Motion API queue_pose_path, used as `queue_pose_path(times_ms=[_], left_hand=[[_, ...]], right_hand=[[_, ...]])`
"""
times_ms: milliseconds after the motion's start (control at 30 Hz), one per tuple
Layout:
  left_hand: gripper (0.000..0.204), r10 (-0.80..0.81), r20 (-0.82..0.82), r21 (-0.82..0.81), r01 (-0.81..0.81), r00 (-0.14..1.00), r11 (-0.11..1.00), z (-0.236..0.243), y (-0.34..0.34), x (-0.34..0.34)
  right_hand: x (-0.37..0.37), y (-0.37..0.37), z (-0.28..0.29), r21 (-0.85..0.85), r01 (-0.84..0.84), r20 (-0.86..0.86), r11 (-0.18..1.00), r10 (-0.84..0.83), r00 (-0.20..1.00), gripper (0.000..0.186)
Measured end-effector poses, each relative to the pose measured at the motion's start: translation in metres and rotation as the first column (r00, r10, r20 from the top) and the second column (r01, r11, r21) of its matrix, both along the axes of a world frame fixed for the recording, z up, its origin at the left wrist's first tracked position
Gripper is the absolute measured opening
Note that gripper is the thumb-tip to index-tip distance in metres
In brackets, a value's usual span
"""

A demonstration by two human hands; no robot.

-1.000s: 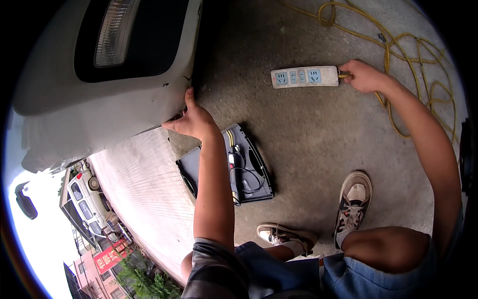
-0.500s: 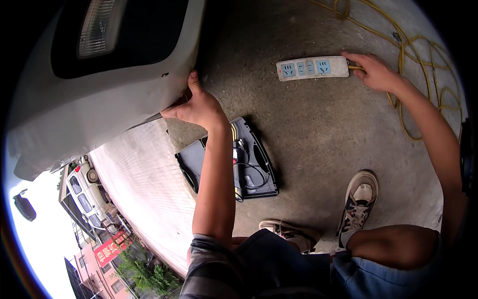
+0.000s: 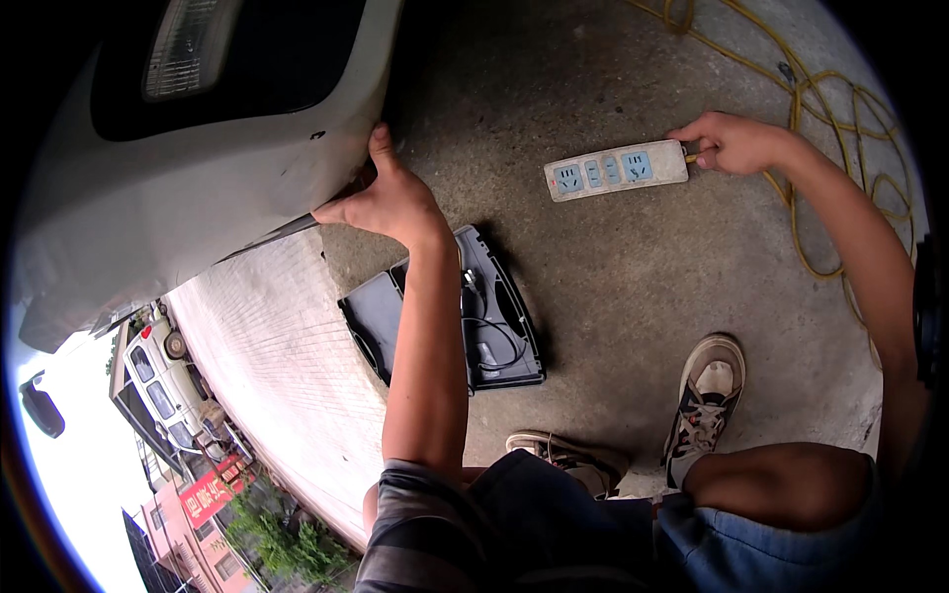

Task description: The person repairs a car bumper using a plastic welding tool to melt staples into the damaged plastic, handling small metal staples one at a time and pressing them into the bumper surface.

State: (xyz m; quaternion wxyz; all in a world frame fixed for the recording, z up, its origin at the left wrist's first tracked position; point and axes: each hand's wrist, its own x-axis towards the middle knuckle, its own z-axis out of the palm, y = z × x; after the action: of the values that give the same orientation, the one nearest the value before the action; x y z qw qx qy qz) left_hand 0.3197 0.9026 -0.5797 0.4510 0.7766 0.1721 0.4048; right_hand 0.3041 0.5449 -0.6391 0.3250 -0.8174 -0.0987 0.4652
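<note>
My right hand [image 3: 736, 143] is closed at the cord end of a white power strip [image 3: 598, 188], its fingers around the yellow cord right beside the casing. Light-blue socket panels on the strip face up. At left, my left hand [image 3: 395, 203] grips the lower edge of a pale car bumper [image 3: 237, 178], thumb on the outer face and the other fingers partly hidden under it. An open dark-grey tool case [image 3: 512, 336] lies on the ground below my left hand; a black cable [image 3: 514, 346] rests in it. My left forearm covers part of the case.
Loops of yellow cord [image 3: 796, 94] lie on the concrete floor [image 3: 613, 277] at the far right. My shoes [image 3: 707, 405] stand near the bottom. A ribbed, pale ramp-like surface [image 3: 287, 326] runs off to the left, toward a parked white vehicle [image 3: 158, 376].
My right hand has drawn the power strip nearer to me, and the strip's tilt has changed slightly. My left hand stays on the bumper edge.
</note>
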Motion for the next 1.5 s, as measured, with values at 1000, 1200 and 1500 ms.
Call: queue_pose_path(times_ms=[1000, 1200, 1500], left_hand=[[0.035, -0.109, -0.943, 0.117, 0.62, 0.314, 0.776, -0.032, 0.174, -0.203], [0.029, -0.545, -0.643, -0.386, 0.386, 0.539, 0.838, 0.079, 0.202, -0.247], [0.021, -0.017, -0.254, -0.682, -0.166, 0.967, 0.712, 0.22, 0.198, -0.289]], right_hand=[[-0.133, 0.177, 0.042, 0.249, -0.339, 0.304, 0.907, 0.259, 0.917, 0.032], [-0.109, 0.267, 0.044, 0.091, -0.607, 0.555, 0.79, 0.466, 0.689, 0.046], [-0.086, 0.397, -0.007, -0.661, -0.719, 0.565, 0.218, 0.774, -0.286, 0.036]])
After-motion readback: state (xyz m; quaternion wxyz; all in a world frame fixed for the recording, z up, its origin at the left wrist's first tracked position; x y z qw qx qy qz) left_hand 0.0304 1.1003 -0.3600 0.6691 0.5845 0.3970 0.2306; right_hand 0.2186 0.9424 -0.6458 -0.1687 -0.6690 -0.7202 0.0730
